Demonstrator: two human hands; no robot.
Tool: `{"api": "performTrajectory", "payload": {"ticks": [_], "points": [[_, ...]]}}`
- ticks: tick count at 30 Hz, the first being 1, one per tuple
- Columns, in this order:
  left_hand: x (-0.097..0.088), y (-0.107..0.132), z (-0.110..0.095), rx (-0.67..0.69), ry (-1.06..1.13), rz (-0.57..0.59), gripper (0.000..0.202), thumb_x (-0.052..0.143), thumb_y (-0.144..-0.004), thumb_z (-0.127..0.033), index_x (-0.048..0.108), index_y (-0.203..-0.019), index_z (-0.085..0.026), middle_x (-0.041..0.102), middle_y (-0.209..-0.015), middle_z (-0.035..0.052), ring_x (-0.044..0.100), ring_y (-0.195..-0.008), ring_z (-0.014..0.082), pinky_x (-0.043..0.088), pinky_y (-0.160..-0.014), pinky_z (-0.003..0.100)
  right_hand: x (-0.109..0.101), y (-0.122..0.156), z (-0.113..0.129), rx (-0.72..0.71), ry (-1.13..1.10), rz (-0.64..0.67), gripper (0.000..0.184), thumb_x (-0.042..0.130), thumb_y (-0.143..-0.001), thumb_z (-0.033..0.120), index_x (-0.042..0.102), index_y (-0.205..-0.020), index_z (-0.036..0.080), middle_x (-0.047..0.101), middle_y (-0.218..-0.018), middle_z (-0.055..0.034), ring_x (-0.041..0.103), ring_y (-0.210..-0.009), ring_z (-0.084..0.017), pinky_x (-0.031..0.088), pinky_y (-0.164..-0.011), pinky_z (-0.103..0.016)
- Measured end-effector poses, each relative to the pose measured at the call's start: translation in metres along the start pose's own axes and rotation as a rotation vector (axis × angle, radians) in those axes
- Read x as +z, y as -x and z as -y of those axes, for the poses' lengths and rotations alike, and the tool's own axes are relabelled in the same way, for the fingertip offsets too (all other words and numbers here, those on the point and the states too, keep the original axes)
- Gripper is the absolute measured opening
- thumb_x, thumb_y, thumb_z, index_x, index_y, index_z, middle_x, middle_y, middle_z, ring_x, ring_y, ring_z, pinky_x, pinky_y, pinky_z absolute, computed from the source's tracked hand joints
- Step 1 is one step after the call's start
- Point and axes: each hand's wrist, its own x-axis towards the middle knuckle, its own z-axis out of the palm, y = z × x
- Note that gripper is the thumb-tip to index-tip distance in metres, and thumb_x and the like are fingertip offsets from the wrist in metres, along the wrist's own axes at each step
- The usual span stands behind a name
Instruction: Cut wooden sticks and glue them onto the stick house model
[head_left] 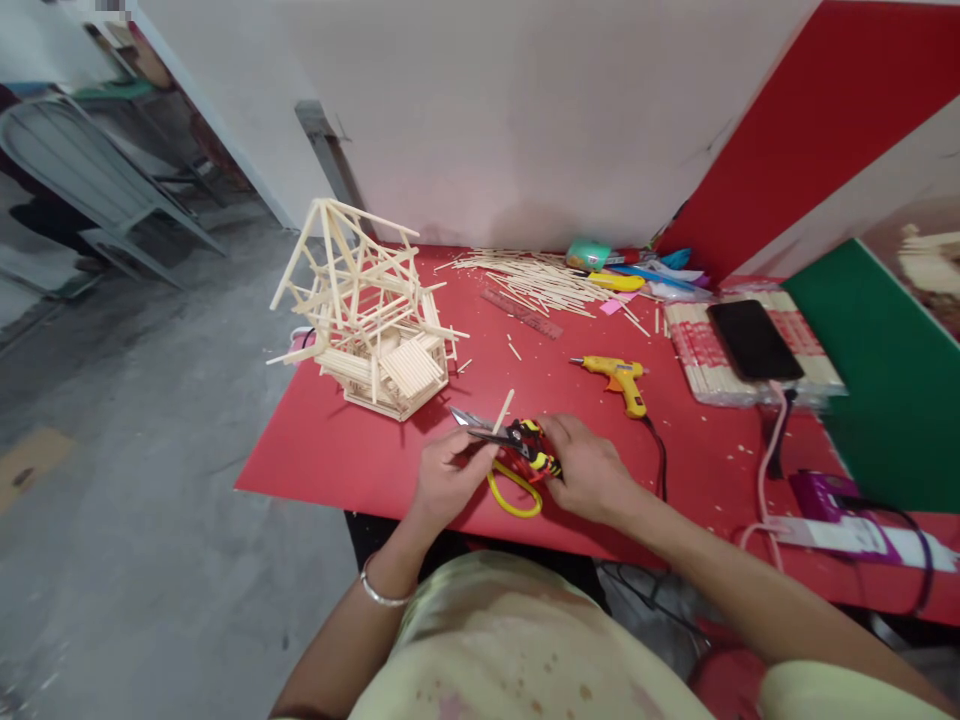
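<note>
My right hand (589,468) is closed around the black, yellow and red handles of hand cutters (541,462). The dark jaws of the cutters point left, towards my left hand (450,478). Between its thumb and fingers, my left hand pinches a short wooden stick (505,408), which slants up across the jaws; whether the jaws touch it I cannot tell. Under both hands lie scissors (516,506) with a yellow handle, partly hidden. Left of and beyond my hands stands a house-like model (412,368) built of thin wooden sticks, with an open roof frame.
On the red table (315,455), a yellow glue gun (619,376) lies right of centre. Loose sticks (540,280) and a ruler (521,313) lie towards the wall. To the right are a phone (754,340) on packed sticks (694,365) and a power strip (832,535) with cables.
</note>
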Motion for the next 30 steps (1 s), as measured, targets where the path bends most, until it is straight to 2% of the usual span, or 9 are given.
{"api": "performTrajectory", "payload": {"ticks": [2, 5, 8, 12, 23, 26, 30], "points": [[0.0, 0.001, -0.006, 0.073, -0.092, -0.012, 0.014, 0.067, -0.085, -0.027, 0.077, -0.092, -0.018, 0.072, -0.082, 0.0059, 0.065, -0.07, 0.0146, 0.052, -0.065, 0.023, 0.004, -0.001, -0.001, 0.001, -0.024, -0.015, 0.055, 0.055, -0.082, 0.034, 0.045, -0.133, 0.015, 0.054, -0.128, -0.0177, 0.052, -0.116, -0.031, 0.047, -0.086, -0.041], [0.0, 0.002, -0.011, 0.102, -0.136, -0.015, 0.017, 0.064, -0.088, -0.026, 0.075, -0.078, -0.018, 0.067, -0.065, 0.0031, 0.061, -0.059, 0.0122, 0.049, -0.057, 0.021, 0.007, -0.003, -0.005, -0.021, -0.08, -0.026, 0.051, 0.057, -0.082, 0.032, 0.047, -0.129, 0.016, 0.056, -0.123, -0.0162, 0.053, -0.112, -0.03, 0.047, -0.087, -0.041], [0.001, 0.003, -0.007, 0.015, -0.037, 0.01, 0.021, 0.061, -0.089, -0.028, 0.072, -0.076, -0.016, 0.065, -0.06, 0.0018, 0.059, -0.049, 0.0105, 0.046, -0.05, 0.02, 0.007, -0.003, -0.009, -0.105, -0.19, -0.032, 0.048, 0.057, -0.08, 0.025, 0.048, -0.127, 0.018, 0.057, -0.12, -0.0136, 0.053, -0.111, -0.027, 0.045, -0.093, -0.04], [0.003, 0.004, 0.002, -0.106, 0.121, 0.052, 0.024, 0.06, -0.09, -0.032, 0.069, -0.076, -0.014, 0.063, -0.059, 0.0012, 0.056, -0.042, 0.0089, 0.044, -0.044, 0.019, 0.002, -0.003, -0.011, -0.183, -0.271, -0.031, 0.056, 0.058, -0.077, 0.018, 0.045, -0.132, 0.019, 0.054, -0.124, -0.0138, 0.05, -0.116, -0.026, 0.042, -0.1, -0.042], [0.006, 0.009, 0.008, -0.239, 0.31, 0.046, 0.029, 0.066, -0.086, -0.037, 0.066, -0.072, -0.012, 0.059, -0.054, 0.0, 0.046, -0.036, 0.005, 0.035, -0.037, 0.017, 0.011, -0.003, -0.012, -0.145, -0.151, -0.027, 0.046, 0.058, -0.081, 0.026, 0.047, -0.125, 0.018, 0.057, -0.116, -0.0146, 0.053, -0.108, -0.028, 0.046, -0.089, -0.042], [0.007, 0.007, 0.009, -0.291, 0.472, 0.077, 0.025, 0.07, -0.083, -0.036, 0.068, -0.078, -0.012, 0.06, -0.055, -0.0007, 0.042, -0.033, 0.003, 0.031, -0.034, 0.015, 0.006, -0.005, -0.012, -0.202, -0.22, -0.012, 0.049, 0.057, -0.077, 0.018, 0.048, -0.125, 0.019, 0.057, -0.116, -0.0135, 0.053, -0.108, -0.027, 0.045, -0.093, -0.042], [0.004, 0.001, 0.004, -0.432, 0.778, 0.247, 0.026, 0.078, -0.075, -0.035, 0.069, -0.084, -0.012, 0.059, -0.054, -0.0018, 0.034, -0.029, 0.0009, 0.025, -0.03, 0.014, -0.004, -0.007, -0.01, -0.279, -0.316, -0.002, 0.058, 0.054, -0.073, 0.011, 0.046, -0.13, 0.019, 0.055, -0.122, -0.0137, 0.05, -0.115, -0.026, 0.042, -0.101, -0.045]]}}
